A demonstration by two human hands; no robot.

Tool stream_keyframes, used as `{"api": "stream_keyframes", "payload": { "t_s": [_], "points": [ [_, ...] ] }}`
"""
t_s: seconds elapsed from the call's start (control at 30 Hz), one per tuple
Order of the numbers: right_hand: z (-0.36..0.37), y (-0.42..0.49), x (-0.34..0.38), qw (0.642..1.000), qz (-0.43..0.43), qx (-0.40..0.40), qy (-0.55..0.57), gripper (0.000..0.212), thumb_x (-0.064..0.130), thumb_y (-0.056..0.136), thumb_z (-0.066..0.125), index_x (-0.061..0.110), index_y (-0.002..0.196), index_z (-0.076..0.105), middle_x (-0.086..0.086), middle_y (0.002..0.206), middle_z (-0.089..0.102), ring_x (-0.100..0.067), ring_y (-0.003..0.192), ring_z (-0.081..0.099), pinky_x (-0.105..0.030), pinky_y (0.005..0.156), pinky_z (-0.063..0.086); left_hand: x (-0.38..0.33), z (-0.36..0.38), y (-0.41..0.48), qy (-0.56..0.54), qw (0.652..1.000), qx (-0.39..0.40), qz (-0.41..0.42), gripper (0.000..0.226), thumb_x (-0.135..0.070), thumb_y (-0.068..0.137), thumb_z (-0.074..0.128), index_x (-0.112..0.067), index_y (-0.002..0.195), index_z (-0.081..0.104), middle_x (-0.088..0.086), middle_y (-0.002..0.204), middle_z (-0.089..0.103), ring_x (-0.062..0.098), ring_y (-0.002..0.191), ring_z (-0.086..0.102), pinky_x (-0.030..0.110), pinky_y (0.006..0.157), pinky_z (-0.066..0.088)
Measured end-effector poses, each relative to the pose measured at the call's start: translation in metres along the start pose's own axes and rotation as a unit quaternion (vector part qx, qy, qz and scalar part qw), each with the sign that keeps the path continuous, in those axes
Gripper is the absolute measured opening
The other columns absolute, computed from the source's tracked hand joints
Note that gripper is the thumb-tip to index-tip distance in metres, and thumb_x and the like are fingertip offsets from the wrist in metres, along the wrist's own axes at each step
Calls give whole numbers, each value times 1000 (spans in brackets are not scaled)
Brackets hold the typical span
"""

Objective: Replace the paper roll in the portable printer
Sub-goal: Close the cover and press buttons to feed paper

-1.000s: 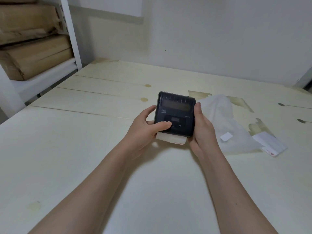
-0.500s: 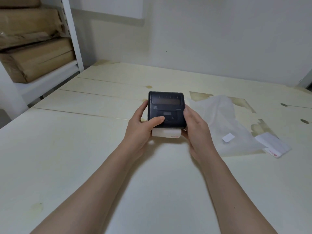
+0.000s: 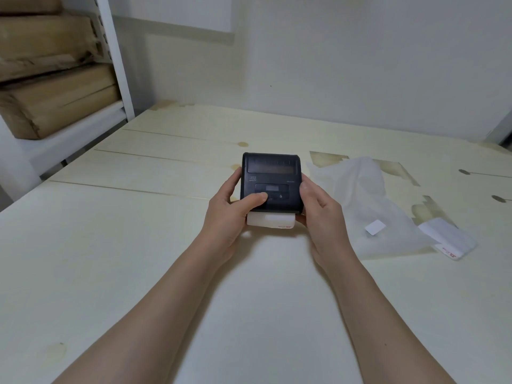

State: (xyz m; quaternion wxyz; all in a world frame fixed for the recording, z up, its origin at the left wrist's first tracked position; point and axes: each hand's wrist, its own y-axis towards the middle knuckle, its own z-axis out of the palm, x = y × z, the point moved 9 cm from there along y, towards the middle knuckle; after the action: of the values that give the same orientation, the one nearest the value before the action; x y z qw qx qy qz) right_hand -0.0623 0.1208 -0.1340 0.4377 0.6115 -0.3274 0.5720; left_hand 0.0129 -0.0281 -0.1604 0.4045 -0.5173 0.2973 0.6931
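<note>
A small black portable printer [image 3: 273,173] is held just above the pale table [image 3: 110,245], its lid closed. A strip of white paper [image 3: 270,220] with a red mark sticks out of its near edge. My left hand [image 3: 231,213] grips the printer's left side, with the thumb resting on the button panel under the small display. Around the right side wraps my right hand [image 3: 318,209], fingers underneath and thumb along the edge.
A crumpled clear plastic wrapper [image 3: 368,206] lies to the right of the printer with a small white sticker [image 3: 375,227] on it. A torn white paper piece [image 3: 446,239] with red print lies further right. A white shelf [image 3: 110,79] with brown parcels [image 3: 52,101] stands at the far left.
Both hands have turned the printer from a slight tilt to square, and it sits a little further left in view. The grip is the same.
</note>
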Motion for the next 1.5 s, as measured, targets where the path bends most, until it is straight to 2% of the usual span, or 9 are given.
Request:
{"api": "stream_keyframes", "payload": {
  "t_s": [0.13, 0.4, 0.5, 0.6, 0.83, 0.93, 1.1, 1.3, 1.5],
  "points": [
    [-1, 0, 0, 1000, -3, -2, -2, 33, 24, 102, 46, 28, 130, 62, 9, 118, 72, -9, 109, 68, -40, 95, 55, 0, 0, 1, -2, 1000, 1, 0, 78, -16, 72, 78, -37, 141, 48, -3, 115, 74, 24, 104, 72, 46, 98, 52],
    [-2, 3, -2, 1000, -13, -3, -4, 35, 26, 100, 49, 25, 134, 59, 6, 126, 68, -11, 115, 65, -44, 100, 52, -4, 2, 1, -14, 1000, 11, 10, 72, -9, 80, 74, -37, 141, 48, 1, 108, 77, 19, 88, 74, 29, 73, 55],
    [-3, 4, -3, 1000, -15, -6, -13, 39, 33, 96, 51, 27, 135, 58, 7, 130, 66, -12, 120, 62, -46, 102, 50, -3, 1, 1, -16, 1000, 8, 9, 75, -11, 77, 76, -38, 140, 48, 2, 106, 77, 23, 96, 74, 39, 87, 57],
    [-2, 4, -4, 1000, -17, -7, -14, 39, 33, 96, 51, 26, 134, 58, 8, 130, 66, -11, 121, 61, -46, 104, 48, -3, 0, 1, -14, 1000, 1, 14, 72, -9, 79, 75, -39, 140, 49, -1, 100, 78, 21, 93, 73, 32, 77, 54],
    [-3, 5, -3, 1000, -21, -11, -13, 39, 32, 96, 51, 25, 134, 58, 6, 130, 66, -12, 121, 61, -47, 103, 48, -4, 1, 0, -13, 1000, 5, 13, 73, -12, 75, 76, -39, 138, 50, 2, 104, 77, 24, 97, 73, 41, 88, 56],
    [-3, 4, -1, 1000, -26, -11, -13, 39, 33, 96, 51, 26, 134, 58, 6, 130, 66, -13, 122, 60, -47, 104, 47, -7, 2, -1, -13, 1000, 9, 17, 72, -8, 79, 75, -37, 140, 49, -1, 100, 78, 20, 91, 74, 35, 79, 55],
    [-3, 2, 3, 999, -32, -8, -4, 37, 30, 99, 48, 26, 134, 58, 6, 130, 66, -12, 121, 61, -47, 104, 48, -11, 3, -4, -22, 999, 15, 21, 76, -11, 73, 75, -36, 140, 48, 5, 104, 78, 30, 101, 72, 51, 98, 52],
    [0, -1, 10, 999, -42, 3, 0, 35, 26, 103, 44, 24, 135, 58, 8, 123, 70, -10, 113, 66, -37, 97, 53, -16, 3, -5, -30, 999, 13, 28, 67, -2, 83, 70, -34, 139, 50, -2, 96, 78, 18, 75, 74, 31, 71, 56],
    [1, -2, 10, 999, -35, 6, 5, 35, 27, 103, 44, 22, 134, 58, 5, 122, 70, -11, 112, 66, -32, 92, 53, -15, 3, -6, -23, 999, 14, 22, 70, -3, 84, 70, -34, 142, 46, 1, 104, 78, 28, 98, 73, 42, 87, 57]
  ]
}}
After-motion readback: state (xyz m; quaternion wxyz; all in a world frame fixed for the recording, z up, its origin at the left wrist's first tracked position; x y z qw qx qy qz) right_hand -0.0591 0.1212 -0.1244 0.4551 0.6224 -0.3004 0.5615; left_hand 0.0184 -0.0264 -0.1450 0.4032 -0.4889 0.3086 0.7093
